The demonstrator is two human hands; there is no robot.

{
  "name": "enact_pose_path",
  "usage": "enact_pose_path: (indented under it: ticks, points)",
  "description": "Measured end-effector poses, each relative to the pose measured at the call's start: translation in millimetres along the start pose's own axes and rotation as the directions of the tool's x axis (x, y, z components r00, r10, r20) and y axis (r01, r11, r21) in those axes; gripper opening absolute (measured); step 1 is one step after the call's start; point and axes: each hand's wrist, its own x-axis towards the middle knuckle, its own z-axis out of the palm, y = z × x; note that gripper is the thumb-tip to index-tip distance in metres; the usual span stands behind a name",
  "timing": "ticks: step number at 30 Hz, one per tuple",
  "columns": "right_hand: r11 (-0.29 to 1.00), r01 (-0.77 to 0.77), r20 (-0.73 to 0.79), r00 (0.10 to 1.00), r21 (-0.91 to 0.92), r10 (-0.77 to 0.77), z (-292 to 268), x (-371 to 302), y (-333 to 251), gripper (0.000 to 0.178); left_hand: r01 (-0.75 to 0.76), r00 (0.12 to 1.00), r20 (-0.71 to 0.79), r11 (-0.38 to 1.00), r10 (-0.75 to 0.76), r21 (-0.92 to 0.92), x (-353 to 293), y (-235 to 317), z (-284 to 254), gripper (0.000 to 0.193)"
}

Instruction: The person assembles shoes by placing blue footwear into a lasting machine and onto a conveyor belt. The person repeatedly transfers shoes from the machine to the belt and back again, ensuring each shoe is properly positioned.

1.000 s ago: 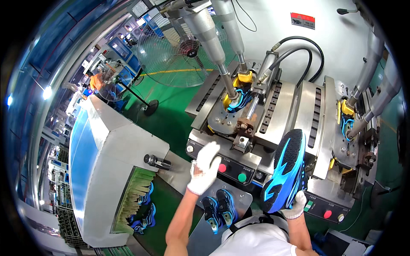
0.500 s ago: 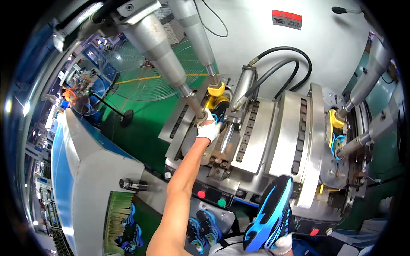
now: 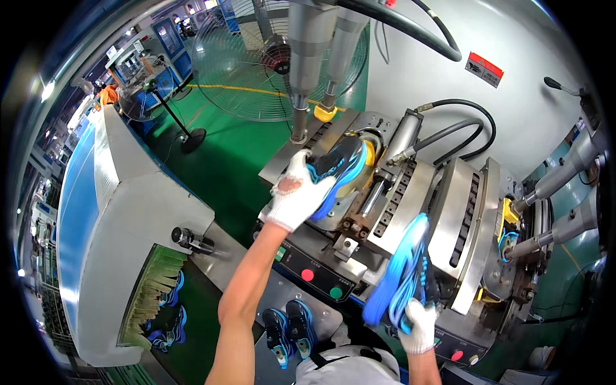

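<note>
The head view is showing a white-gloved left hand (image 3: 298,196) grasping a black-and-blue shoe (image 3: 340,160) at the machine's left station; its fingers are curling partway around the near end, some hiding behind the shoe. That shoe is tilting over a metal plate (image 3: 330,221), just in front of a yellow piece (image 3: 369,153); whether it is touching the plate, I cannot tell. The right hand (image 3: 420,327), also gloved, is holding a second shoe (image 3: 403,276) by its lower end, fingers wrapping around it, toe pointing up. This shoe is slanting in front of the machine's middle metal covers (image 3: 452,212). A pair of shoes (image 3: 300,326) is resting on the metal tabletop (image 3: 327,316) near the person, below a control panel (image 3: 321,284). More shoes (image 3: 176,327) are lying beside a bristle curtain (image 3: 146,298) at left.
</note>
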Motion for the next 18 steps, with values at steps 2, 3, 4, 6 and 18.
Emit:
enact_pose_path:
  ticks: [2,3,4,6,18]
  points:
    - [0.997,0.001,0.012,1.000,-0.080,0.000,38,52,9,0.042,0.023,0.995,-0.093,1.000,-0.025,-0.020,-60,-25,-31,0.075]
    - [0.999,-0.033,0.059,0.998,-0.019,0.034,73,84,12,0.033,0.071,0.989,-0.117,0.990,-0.085,-0.123,-92,-47,-45,0.074]
    - [0.999,-0.042,0.166,0.985,0.008,0.040,98,118,14,0.030,0.117,0.978,-0.142,0.967,-0.151,-0.225,-124,-69,-57,0.074]
    - [0.985,-0.148,0.267,0.956,0.085,0.120,145,189,12,0.023,0.182,0.952,-0.219,0.972,-0.212,-0.147,-185,-87,-76,0.073]
    - [-0.792,0.158,0.357,0.930,-0.590,-0.081,136,525,96,0.030,0.913,0.406,-0.374,0.384,-0.834,0.135,-482,-236,-82,0.071]
